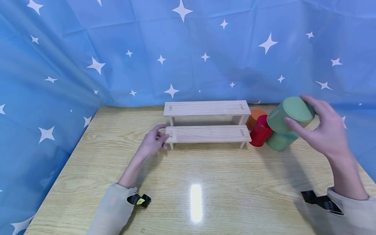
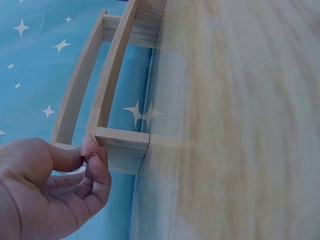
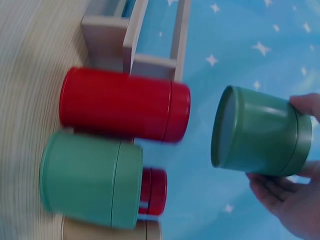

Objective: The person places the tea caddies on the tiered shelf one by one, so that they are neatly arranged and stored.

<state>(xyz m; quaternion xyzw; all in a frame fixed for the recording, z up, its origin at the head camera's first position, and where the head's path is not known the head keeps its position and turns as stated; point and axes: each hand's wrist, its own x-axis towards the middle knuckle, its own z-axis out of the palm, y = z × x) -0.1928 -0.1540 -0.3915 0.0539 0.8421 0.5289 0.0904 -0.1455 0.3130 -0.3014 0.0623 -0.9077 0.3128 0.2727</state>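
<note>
A two-step wooden shelf (image 1: 207, 122) stands at the back of the table (image 1: 188, 182). The right hand (image 1: 326, 130) holds a green tin (image 1: 289, 115) in the air, tilted, fingers curled round its lid end, above the other tins and just right of the shelf. The left hand (image 1: 152, 142) is farther away, fingertips pinching the lower step's left end.

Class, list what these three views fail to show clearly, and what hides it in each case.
1. Orange tin: head view, mostly behind the red tin and the wooden shelf.
2. Small red tin: right wrist view, half behind the light green tin.
3. Right hand: cut off by the frame edge.
</note>
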